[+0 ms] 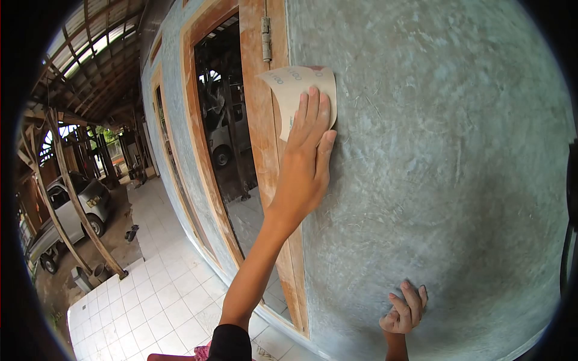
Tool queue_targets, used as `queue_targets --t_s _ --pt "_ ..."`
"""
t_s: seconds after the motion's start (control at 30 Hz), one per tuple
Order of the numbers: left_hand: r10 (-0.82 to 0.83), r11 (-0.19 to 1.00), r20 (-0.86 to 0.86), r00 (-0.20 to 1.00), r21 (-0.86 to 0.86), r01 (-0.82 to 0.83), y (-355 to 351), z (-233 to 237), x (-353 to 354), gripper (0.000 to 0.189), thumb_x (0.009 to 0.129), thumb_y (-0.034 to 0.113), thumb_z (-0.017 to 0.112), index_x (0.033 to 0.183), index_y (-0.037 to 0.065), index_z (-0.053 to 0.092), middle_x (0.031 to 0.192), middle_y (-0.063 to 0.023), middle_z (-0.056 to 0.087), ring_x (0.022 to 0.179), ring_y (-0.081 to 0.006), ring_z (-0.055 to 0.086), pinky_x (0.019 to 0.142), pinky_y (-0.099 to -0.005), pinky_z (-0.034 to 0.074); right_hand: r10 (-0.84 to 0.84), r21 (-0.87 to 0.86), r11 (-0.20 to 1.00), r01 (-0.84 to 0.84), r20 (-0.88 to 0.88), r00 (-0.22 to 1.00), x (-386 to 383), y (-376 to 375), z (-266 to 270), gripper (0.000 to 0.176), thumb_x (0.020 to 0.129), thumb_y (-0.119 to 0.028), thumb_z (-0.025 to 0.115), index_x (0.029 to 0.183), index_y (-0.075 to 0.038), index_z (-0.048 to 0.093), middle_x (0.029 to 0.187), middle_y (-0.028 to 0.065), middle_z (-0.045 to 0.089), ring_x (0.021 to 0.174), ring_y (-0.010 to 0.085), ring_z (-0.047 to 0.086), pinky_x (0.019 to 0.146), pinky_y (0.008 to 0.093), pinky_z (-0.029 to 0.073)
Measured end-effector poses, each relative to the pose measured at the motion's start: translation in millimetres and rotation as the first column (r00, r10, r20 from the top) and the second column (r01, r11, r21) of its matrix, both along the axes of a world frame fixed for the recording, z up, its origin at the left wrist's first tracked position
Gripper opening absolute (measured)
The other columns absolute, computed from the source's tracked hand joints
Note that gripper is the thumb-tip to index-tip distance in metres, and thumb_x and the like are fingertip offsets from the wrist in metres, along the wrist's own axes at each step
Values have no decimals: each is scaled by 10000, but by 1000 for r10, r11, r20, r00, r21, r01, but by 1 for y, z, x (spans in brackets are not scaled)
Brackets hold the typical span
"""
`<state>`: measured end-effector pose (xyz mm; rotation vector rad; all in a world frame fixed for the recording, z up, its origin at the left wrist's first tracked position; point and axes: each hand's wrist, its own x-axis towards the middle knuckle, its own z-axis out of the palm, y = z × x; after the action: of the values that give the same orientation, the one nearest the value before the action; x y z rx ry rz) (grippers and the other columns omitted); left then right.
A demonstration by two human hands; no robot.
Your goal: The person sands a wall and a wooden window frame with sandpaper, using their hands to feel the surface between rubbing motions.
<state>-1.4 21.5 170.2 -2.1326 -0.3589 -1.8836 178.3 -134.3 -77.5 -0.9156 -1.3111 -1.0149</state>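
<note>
Sandpaper [295, 90], a pale sheet with printed lettering on its backing, lies against the grey plastered wall [433, 150] at the top centre of the frame, right at the wall's edge, where it meets the wooden door frame [265, 138]. The left hand [307, 162] is laid flat over the lower right part of the sheet. Its fingers [313, 114] are straight, held close together and pointing up, and the palm presses the paper to the plaster. Most of the sheet shows above and to the left of the fingertips, and its left corner hangs free in front of the wood, just below a metal hinge [265, 39]. The forearm runs down to a dark sleeve [230, 343] at the bottom centre.

The right hand [404, 310] sits at the lower right, well apart from the sheet. Its fingers are loosely bent and slightly fanned, resting on the bare wall and holding nothing.

White floor tiles [156, 289] fill the lower left. Beyond them a silver car [78, 204] stands at the left edge under a timber roof.
</note>
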Motion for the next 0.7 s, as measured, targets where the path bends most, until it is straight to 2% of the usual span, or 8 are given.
queue_targets --t_s 0.1,0.23,0.3,0.43,0.5,0.53,0.63,0.7 --pt "-27 1000 9 1000 -5 27 5 12 -2 431 1003 265 343 1375 50 382 1439 -149 341 1375 -278 229 1120 -345 188 10 -3 1000 -10 19 1000 1 0 2 315 899 -194 382 907 -82 677 1008 127 669 953 228 648 1042 408 341" --pt "0 998 59 998 55 -3 14 57 -7 424 1004 263 337 1375 66 391 1442 -134 343 1373 -282 234 1117 -361 202 -3 -8 1000 3 36 999 -1 -1 4 313 905 -199 384 889 -79 672 990 117 671 933 224 651 1032 407 355" --pt "23 1000 67 997 19 -24 12 60 -7 428 1002 282 344 1376 80 393 1447 -116 338 1364 -284 255 1108 -364 230 -19 -16 1000 19 6 1000 -2 -2 4 305 900 -196 388 866 -77 666 965 108 675 911 215 653 1017 399 372" --pt "55 998 24 998 43 -56 10 36 -5 446 999 323 346 1370 81 400 1446 -105 340 1352 -293 279 1098 -348 253 3 6 1000 -3 3 1000 -2 -2 7 296 893 -191 392 849 -79 663 943 102 678 889 204 656 1005 386 385" --pt "22 998 -5 1000 54 -21 9 45 -6 430 1000 220 350 1331 -50 397 1429 -237 309 1368 -363 209 1105 -397 224 16 0 1000 -16 20 1000 -2 -2 8 287 883 -183 398 840 -77 662 924 98 681 857 197 660 990 377 398" --pt "25 998 0 1000 53 -25 10 55 -7 430 1000 220 350 1331 -50 397 1429 -237 309 1368 -363 209 1105 -397 224 19 -2 1000 -19 24 1000 -2 -2 9 287 883 -183 398 840 -77 662 924 98 681 857 197 660 990 377 398" --pt "-25 998 31 999 53 23 11 77 -8 425 998 213 355 1332 -45 401 1431 -233 307 1370 -359 203 1107 -399 218 12 8 1000 -12 23 1000 -4 0 10 277 872 -173 405 836 -74 661 910 97 682 835 194 662 974 371 409" --pt "-20 999 65 998 38 17 13 73 -6 458 1001 337 333 1372 75 396 1439 -139 341 1358 -294 266 1114 -361 217 11 12 1000 -11 9 1000 -4 -1 10 280 872 -172 403 832 -71 661 890 91 683 822 189 663 964 369 416"
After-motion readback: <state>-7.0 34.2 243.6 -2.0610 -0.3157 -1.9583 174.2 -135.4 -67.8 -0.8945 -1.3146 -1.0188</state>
